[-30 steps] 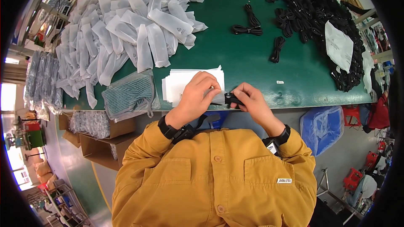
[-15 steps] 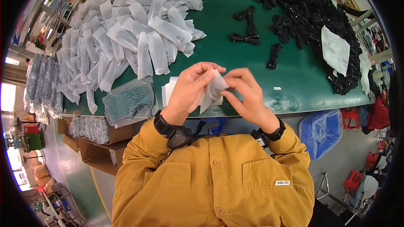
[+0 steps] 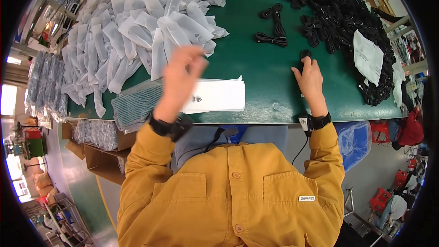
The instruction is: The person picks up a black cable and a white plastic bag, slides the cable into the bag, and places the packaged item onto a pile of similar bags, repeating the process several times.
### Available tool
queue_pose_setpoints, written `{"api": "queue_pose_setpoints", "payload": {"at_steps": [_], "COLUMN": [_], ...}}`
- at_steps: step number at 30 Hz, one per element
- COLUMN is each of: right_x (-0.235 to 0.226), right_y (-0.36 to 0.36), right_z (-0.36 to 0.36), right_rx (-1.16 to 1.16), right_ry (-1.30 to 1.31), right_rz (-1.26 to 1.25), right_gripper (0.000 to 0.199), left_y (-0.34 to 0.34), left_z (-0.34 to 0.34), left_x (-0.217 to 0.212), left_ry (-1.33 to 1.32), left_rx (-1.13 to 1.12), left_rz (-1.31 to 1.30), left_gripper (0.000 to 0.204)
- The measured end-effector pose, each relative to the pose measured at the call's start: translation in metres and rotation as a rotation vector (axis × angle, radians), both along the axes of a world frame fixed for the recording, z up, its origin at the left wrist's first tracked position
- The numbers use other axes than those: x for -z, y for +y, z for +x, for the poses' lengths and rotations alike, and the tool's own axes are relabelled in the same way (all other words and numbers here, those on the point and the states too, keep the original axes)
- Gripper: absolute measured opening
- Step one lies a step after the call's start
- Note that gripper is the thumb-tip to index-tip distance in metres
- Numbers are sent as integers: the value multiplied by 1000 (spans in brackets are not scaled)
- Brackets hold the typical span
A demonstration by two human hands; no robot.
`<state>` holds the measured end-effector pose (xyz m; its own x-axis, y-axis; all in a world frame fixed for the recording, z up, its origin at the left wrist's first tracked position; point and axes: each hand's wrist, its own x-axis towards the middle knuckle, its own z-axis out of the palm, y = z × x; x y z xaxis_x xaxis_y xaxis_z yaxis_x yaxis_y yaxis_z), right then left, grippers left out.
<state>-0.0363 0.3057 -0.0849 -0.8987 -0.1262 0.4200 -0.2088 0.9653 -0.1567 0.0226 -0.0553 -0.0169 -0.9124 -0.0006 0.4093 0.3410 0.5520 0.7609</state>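
Note:
My right hand (image 3: 310, 82) reaches over the table, thumb spread apart and fingertips at the near end of a coiled black cable (image 3: 305, 54), partly covered by the fingers. My left hand (image 3: 179, 82), smeared by motion, is raised at the near edge of a heap of translucent white pouches (image 3: 132, 32). Whether it holds anything cannot be made out. Beside it lies a stack of flat white pouches (image 3: 224, 95) with small dark print. A pair of further coiled black cables (image 3: 276, 25) rests beyond my right hand.
A large heap of black cables (image 3: 338, 23) fills the far right, with a white bag (image 3: 368, 57) on top. A bagged teal striped cloth item (image 3: 137, 103) lies at the left front. Below the table edge are cardboard boxes (image 3: 103, 160) and a lined blue bin (image 3: 354, 144).
My hands were together around one translucent pouch and have parted. The left went up and left toward the pouch heap; the right went right to the cable. The stack of pouches is now uncovered.

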Motion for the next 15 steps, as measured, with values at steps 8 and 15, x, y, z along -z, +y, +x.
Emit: {"api": "queue_pose_setpoints", "payload": {"at_steps": [8,15], "right_x": [2,-12], "right_y": [-27,-67], "right_z": [48,87], "right_rx": [-163,-337], "right_ry": [-685,-821], "right_rz": [-1040,-1262], "right_gripper": [38,31], "left_y": [58,57], "left_z": [34,37], "left_x": [72,70], "left_ry": [-32,-289], "left_rx": [234,147], "left_rz": [-287,30], "left_gripper": [14,8]}}
